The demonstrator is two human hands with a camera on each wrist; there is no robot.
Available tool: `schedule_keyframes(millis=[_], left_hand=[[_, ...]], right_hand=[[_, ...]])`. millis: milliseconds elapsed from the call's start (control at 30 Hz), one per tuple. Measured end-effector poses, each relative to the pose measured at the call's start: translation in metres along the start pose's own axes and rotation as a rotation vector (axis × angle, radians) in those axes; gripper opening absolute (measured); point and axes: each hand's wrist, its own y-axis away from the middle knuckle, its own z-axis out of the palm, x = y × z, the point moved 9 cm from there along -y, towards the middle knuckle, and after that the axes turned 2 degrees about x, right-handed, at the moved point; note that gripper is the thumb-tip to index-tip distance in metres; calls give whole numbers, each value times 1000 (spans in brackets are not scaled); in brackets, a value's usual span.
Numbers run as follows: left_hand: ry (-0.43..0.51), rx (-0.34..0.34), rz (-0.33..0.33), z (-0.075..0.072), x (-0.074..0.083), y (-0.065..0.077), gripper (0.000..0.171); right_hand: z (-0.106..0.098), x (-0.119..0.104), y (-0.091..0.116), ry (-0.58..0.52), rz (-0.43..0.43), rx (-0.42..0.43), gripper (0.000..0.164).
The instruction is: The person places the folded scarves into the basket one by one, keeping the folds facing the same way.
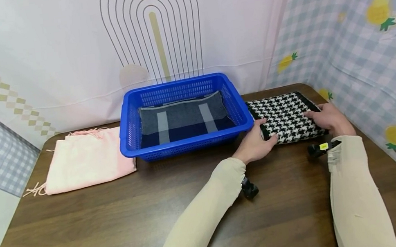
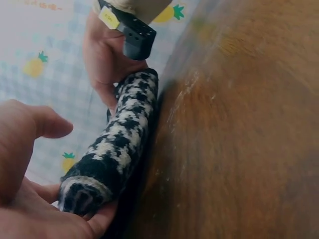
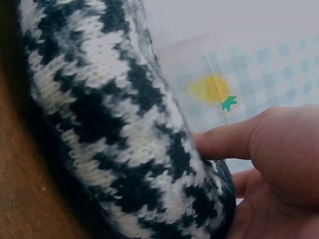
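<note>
Black-and-white cloth (image 1: 282,117) lies between left fingers (image 1: 260,122) and right fingers (image 3: 227,142).

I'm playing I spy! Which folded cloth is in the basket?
The dark blue cloth with pale stripes lies inside the blue basket. The pink cloth and the black-and-white cloth are outside it, on either side.

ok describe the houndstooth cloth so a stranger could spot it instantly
On the wooden table, find the blue plastic basket by the back edge. Just right of it, between the person's left hand and right hand, is a folded knit cloth. Its black-and-white houndstooth sets it apart from the pink fringed cloth and the striped blue cloth.
</note>
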Motion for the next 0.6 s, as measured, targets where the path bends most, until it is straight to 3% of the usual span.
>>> schedule_keyframes(millis=[333,600], left_hand=[[-1,43,71,-3,6,-2,57],[-36,64,75,-1,14,-3,57]], right_hand=[[-5,-4,2,4,5,19,81],[-9,-8,7,3,-8,34,82]])
